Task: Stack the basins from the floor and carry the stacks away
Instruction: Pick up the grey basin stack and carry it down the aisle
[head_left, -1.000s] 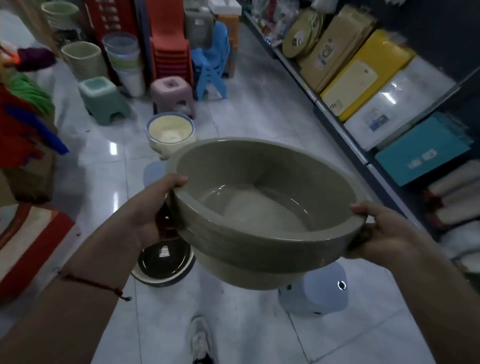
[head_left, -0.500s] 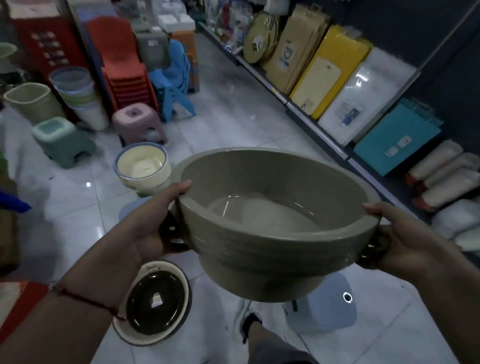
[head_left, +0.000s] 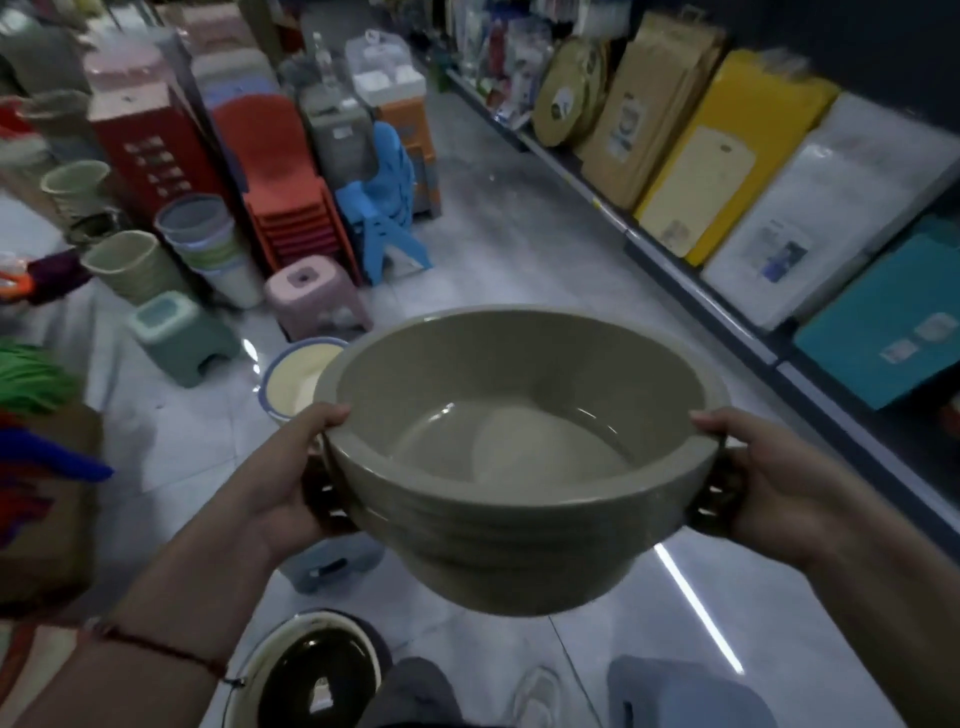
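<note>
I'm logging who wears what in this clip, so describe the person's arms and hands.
Both forearms are bare, with no sleeves, gloves, rings or watch in view. The left hand has a thin red string bracelet with a small dark knot at its wrist. The right hand has nothing visible on it.

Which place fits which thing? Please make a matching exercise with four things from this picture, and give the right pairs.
Things:
1. grey-green basin stack
2. cream basin
3. pink stool
4. black-bottomed basin

Places:
a. on the floor near the person's feet, low in the view
b. held up in both hands
c. on the floor in front of the red chairs
d. on the floor just beyond the left hand

Pairs: 1-b, 2-d, 3-c, 4-a
</note>
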